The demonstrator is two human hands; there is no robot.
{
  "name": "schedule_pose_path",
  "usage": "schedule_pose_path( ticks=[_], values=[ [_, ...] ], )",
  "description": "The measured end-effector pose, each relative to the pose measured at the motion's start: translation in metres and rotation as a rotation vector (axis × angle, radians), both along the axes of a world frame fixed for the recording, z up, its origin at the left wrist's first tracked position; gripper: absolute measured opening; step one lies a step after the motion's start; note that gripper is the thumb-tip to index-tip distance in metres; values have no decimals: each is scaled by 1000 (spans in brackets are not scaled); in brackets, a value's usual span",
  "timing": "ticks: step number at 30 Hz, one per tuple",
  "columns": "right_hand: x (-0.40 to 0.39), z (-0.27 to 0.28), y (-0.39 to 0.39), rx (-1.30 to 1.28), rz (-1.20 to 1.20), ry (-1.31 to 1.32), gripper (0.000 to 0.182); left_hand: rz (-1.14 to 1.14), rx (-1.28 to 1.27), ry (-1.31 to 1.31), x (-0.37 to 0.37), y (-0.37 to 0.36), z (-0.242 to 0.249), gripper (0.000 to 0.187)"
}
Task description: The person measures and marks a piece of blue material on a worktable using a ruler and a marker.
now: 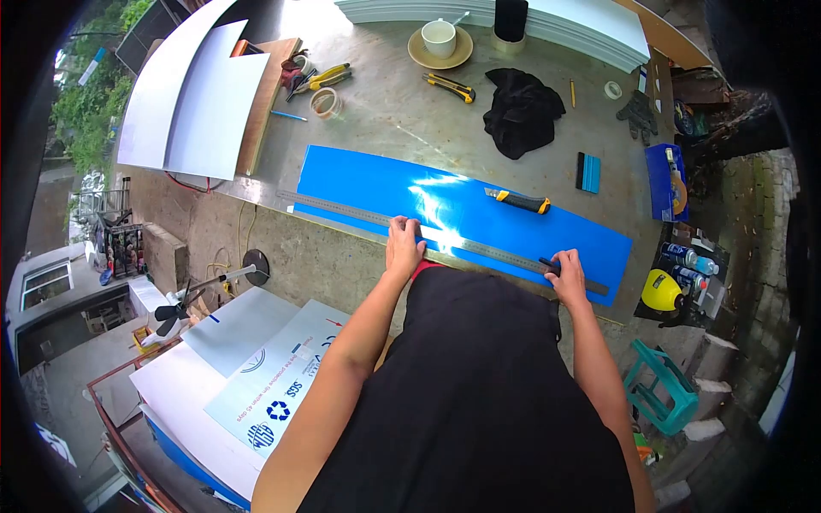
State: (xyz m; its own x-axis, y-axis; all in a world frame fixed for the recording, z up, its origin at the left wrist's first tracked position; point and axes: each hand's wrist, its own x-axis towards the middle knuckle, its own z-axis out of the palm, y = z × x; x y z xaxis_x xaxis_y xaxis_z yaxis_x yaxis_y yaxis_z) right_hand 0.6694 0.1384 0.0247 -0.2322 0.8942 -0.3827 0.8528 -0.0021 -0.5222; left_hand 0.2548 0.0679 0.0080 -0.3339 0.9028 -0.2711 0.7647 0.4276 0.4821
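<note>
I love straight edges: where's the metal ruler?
Central in the head view, the metal ruler lies along the near side of the blue sheet, left hand near its middle, right hand toward its right end.

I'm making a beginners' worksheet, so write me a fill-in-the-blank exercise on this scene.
1. The left hand touches the ruler, which lies on a sheet coloured ____.
2. The right hand, fingers around a small dark object, is near the ruler's ____ end.
3. The cloth is coloured ____.
4. The cup is coloured ____.

Missing words: blue; right; black; white.
</note>
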Motion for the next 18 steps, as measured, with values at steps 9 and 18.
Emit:
schedule_pose_path(
  ticks=[9, 18],
  values=[
    [0, 2, 3, -44, -39, 5, 43, -26, 12, -4, 1, 3, 5, 55],
    [4, -6, 0, 0, 10, 68, 41, -27, 12, -8, 2, 6, 9, 50]
  ],
)
